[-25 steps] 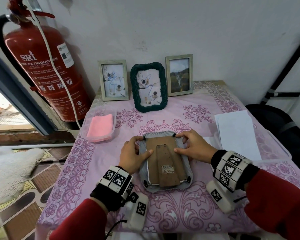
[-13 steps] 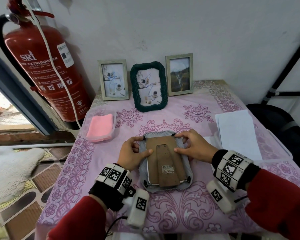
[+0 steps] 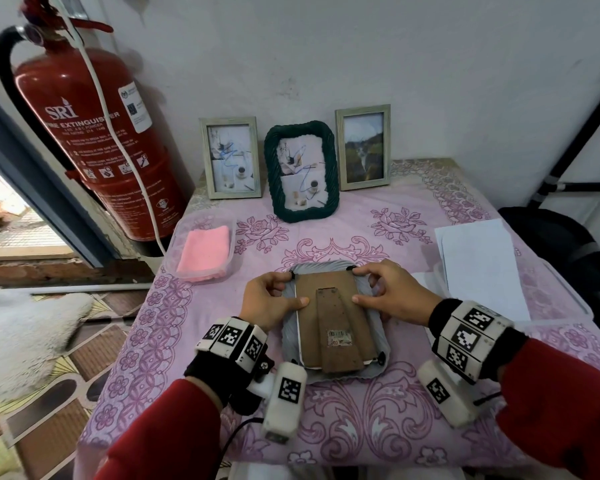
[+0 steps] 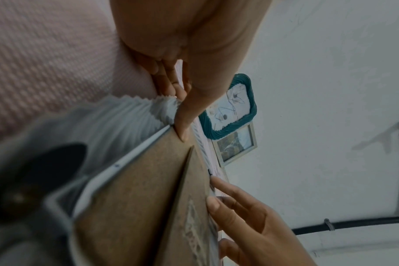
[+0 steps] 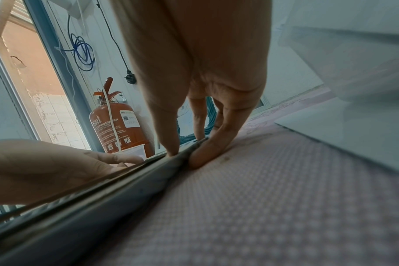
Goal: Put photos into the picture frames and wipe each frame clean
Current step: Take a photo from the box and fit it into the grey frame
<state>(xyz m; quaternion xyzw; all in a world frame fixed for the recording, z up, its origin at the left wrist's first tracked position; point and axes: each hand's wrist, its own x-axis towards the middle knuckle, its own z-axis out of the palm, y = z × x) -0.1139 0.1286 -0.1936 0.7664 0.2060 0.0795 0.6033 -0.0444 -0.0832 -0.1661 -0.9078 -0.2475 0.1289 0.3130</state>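
A grey ribbed frame lies face down on the pink cloth-covered table, its brown backing board and stand facing up. My left hand holds its upper left edge, with the thumb on the board and the fingers curled at the black corner clip. My right hand grips the upper right edge the same way, index finger at the other clip. In the left wrist view the thumb presses the board beside the frame rim. The right wrist view has the right hand pinching the frame edge.
Three frames with photos stand against the back wall: pale, dark green, pale. A pink cloth in a clear tub sits at left. White sheets in a clear tray lie at right. A red fire extinguisher stands beyond the left edge.
Both hands stay on the frame's upper corners; only slight finger shifts near the clips. The frame has not moved.
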